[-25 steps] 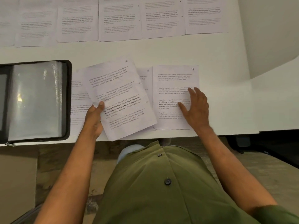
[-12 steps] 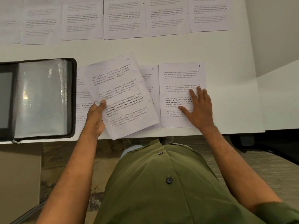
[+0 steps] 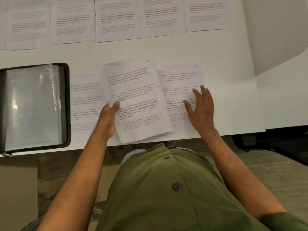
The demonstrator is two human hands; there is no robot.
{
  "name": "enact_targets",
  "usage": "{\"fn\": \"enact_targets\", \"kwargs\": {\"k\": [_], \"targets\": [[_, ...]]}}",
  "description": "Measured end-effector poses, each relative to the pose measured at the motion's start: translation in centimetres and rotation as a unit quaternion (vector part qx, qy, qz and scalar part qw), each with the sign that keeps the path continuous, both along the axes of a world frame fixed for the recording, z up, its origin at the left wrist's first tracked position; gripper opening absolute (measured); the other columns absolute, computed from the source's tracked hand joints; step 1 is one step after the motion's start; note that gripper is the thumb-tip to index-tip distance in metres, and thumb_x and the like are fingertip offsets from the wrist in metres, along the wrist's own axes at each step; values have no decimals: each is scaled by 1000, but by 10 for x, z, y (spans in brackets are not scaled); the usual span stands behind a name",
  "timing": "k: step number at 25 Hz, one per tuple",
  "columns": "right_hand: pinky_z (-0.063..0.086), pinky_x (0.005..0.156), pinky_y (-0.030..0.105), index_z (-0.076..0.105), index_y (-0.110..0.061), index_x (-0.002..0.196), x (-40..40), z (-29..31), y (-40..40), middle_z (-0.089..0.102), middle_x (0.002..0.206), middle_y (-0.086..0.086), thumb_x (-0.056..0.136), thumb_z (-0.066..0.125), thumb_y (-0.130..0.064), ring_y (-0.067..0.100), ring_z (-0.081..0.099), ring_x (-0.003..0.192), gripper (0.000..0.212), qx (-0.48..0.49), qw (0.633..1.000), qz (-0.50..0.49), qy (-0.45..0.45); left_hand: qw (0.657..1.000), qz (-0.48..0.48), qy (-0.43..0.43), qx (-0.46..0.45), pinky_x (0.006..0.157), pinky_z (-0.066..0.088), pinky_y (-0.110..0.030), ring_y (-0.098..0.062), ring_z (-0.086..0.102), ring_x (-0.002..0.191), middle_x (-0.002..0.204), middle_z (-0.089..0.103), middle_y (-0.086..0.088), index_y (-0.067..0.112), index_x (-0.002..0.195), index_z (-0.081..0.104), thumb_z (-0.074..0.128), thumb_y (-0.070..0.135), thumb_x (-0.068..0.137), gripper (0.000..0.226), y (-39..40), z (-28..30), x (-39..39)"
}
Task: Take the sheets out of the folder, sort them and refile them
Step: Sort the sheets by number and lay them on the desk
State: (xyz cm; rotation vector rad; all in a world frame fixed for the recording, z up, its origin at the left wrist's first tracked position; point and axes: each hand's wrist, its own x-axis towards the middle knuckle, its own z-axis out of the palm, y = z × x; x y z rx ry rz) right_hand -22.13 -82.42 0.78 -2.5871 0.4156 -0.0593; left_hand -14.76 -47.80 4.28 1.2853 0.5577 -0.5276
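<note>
A sheet marked 10 [image 3: 133, 99] is pinched at its left edge by the left hand [image 3: 108, 117], thumb on top and fingers hidden beneath; the sheet is held tilted, its top leaning towards 1 o'clock, and its right edge overlaps the neighbouring page. At 3 o'clock from it, a sheet marked 9 [image 3: 180, 79] is seen lying flat on the white table [image 3: 225, 100], and it is pressed by the right hand [image 3: 201, 109], whose fingers are held straight and slightly spread, palm down. At 9 o'clock from the held sheet, another printed sheet [image 3: 85, 104] is partly covered by it and by the left wrist. Further towards 9 o'clock, the open black folder [image 3: 66, 105] is placed at the table's near edge, its clear plastic sleeves [image 3: 31, 105] showing glare. Along the 12 o'clock side of the table, a row of printed sheets [image 3: 116, 19] is laid out side by side. An olive-green buttoned shirt [image 3: 166, 189] is seen below.
</note>
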Motion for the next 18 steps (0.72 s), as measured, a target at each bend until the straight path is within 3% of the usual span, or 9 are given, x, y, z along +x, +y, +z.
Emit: {"fn": "enact_targets", "kwargs": {"k": [3,5,7,11,14,16,18], "targets": [[52,103,35,49,-23,147,9,33,10,59,139,-3,107,50,-49,13,58,123,48,200,978,-43,30,999,-43,-3,-22,112,45,-56,-29,63,127,136,67,-10,13,145,55,55,22,107,39,-35,2,2],[54,88,27,50,-27,144,13,48,9,64,118,-12,105,53,-51,4,64,104,46,300,948,-76,80,998,-56,-1,-40,112,46,-55,-28,64,127,136,67,-9,14,144,55,54,21,107,38,-63,2,5],[47,82,17,50,-26,143,11,52,2,63,117,-13,104,58,-44,0,61,101,43,312,941,-97,87,997,-68,-1,-48,110,48,-53,-26,65,125,133,69,-7,15,141,58,54,19,107,34,-93,5,6],[46,82,12,48,-22,142,-2,51,-29,61,135,-3,106,59,-27,12,60,115,38,305,939,-145,61,992,-111,-7,-51,102,55,-46,-23,68,120,130,71,-4,14,140,58,55,20,106,35,-144,15,6],[45,80,11,49,-21,141,-12,51,-62,60,131,-3,106,58,-25,13,59,116,37,297,934,-193,42,982,-184,-33,29,88,62,-41,-20,73,109,122,75,1,22,133,63,54,25,107,28,-169,19,8],[42,76,8,49,-22,141,-18,51,-85,58,128,-5,106,58,-24,10,57,113,37,286,931,-223,35,935,-258,-136,202,84,62,-36,-13,73,100,122,73,4,25,132,63,56,30,105,28,-176,16,9],[41,74,10,48,-23,141,-23,49,-108,57,128,-3,106,57,-24,11,56,113,37,270,930,-248,32,836,-323,-266,356,95,56,-38,-12,64,111,132,66,3,24,135,62,59,31,103,32,-173,5,10]]}}
